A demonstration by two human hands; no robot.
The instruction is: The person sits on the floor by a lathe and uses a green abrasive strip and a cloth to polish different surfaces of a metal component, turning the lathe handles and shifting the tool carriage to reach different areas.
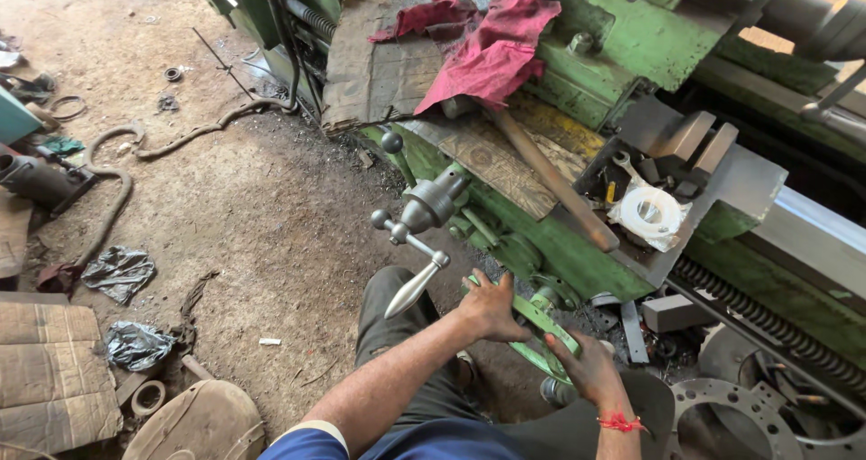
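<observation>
I stand at a green lathe point(631, 36) and look down at its carriage. My left hand point(490, 308) grips the rim of a green handwheel point(546, 326) on the carriage front. My right hand point(586, 365), with a red thread at the wrist, holds the same wheel lower down on its right side. Just left of my left hand a steel crank handle point(413, 239) with ball ends sticks out. A wooden-handled hammer point(550, 182) lies on top of the carriage.
A red cloth point(492, 50) and cardboard point(370, 72) lie on the lathe. A roll of white tape point(649, 212) sits beside the tool post point(695, 144). Hose point(113, 198), rags, rings and cardboard litter the dirt floor at left. A metal flange point(722, 406) lies at lower right.
</observation>
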